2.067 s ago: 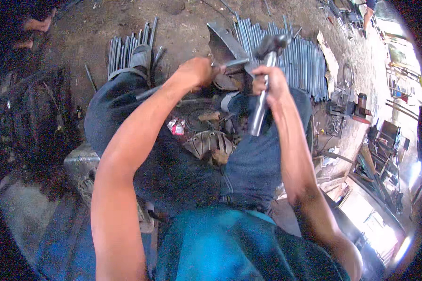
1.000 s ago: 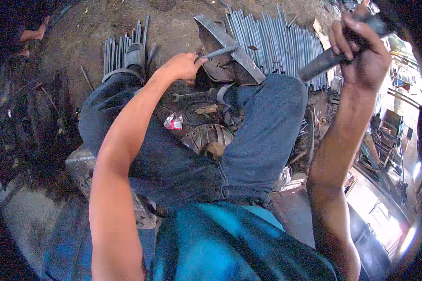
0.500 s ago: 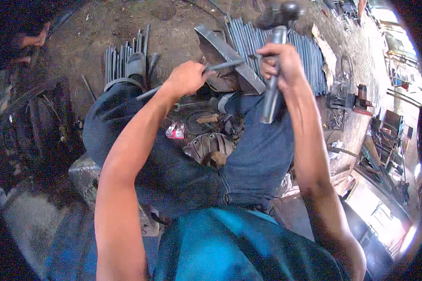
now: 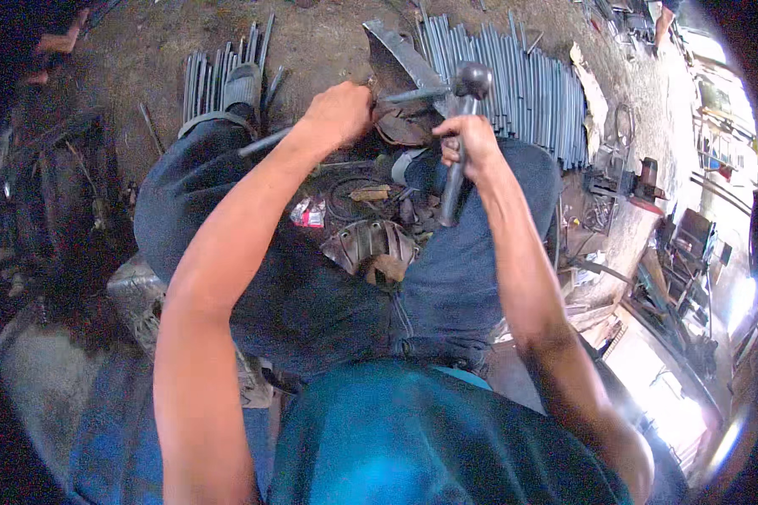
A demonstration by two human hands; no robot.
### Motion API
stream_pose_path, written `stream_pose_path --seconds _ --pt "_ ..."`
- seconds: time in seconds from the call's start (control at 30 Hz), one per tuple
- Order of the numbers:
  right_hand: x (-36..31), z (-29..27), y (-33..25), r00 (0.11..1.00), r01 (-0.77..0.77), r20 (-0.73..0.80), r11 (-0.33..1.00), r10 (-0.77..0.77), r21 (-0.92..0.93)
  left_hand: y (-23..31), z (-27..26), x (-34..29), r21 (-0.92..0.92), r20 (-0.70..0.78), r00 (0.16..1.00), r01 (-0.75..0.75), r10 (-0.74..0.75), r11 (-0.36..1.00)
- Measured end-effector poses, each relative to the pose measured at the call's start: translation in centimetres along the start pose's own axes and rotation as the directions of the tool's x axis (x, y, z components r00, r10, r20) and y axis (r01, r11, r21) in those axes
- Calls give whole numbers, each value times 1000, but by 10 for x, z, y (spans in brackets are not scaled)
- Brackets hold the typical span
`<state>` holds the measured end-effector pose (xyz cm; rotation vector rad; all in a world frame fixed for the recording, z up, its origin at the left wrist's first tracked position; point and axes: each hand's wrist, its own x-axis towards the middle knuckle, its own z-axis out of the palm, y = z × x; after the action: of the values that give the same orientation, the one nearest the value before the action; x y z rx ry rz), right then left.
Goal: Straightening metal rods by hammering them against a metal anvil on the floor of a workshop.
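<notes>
My left hand (image 4: pixel 341 115) is closed round a grey metal rod (image 4: pixel 265 142), which slants up to the right across a dark piece of angled steel (image 4: pixel 403 55). In my right hand (image 4: pixel 473 143) is a hammer (image 4: pixel 453 195), gripped around the middle of its grey handle. The rounded dark hammer head (image 4: pixel 473 80) is just beside the rod's right end. I cannot tell whether the two touch. Below the angled steel lies a flat brownish metal piece (image 4: pixel 402 128), partly hidden.
Many grey rods (image 4: pixel 535 97) lie side by side at the far right, and a smaller bundle (image 4: pixel 200 88) lies beside my left sandal (image 4: pixel 242 87). Between my legs are a ribbed metal part (image 4: pixel 370 246) and a red-and-white packet (image 4: pixel 309 212). A vise-like tool (image 4: pixel 644 187) stands at right.
The hammer has swung down and left, its head now close to the rod's right end. My left hand has shifted slightly, still holding the rod.
</notes>
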<state>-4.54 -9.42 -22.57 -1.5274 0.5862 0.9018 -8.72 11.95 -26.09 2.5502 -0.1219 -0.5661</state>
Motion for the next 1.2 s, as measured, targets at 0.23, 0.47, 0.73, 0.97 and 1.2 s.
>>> stream_pose_path --seconds 0.23,0.47,0.73,0.97,1.2 --pt "-76 11 -135 895 436 177 886 -408 -160 -16 -1 9 -31 -104 994 19 -22 999" --pt "-169 25 -202 521 815 353 576 -777 66 -13 -6 -8 54 -58 997 61 -58 997" --pt "-2 20 3 988 126 -74 982 -137 -138 -23 19 6 61 -125 989 -72 79 996" --pt "-93 1 -125 809 588 110 792 -578 -162 -8 12 1 52 -63 998 -18 21 998" --pt "-150 15 -184 292 903 383 385 -877 193 -27 9 -7 115 -133 991 0 15 993"
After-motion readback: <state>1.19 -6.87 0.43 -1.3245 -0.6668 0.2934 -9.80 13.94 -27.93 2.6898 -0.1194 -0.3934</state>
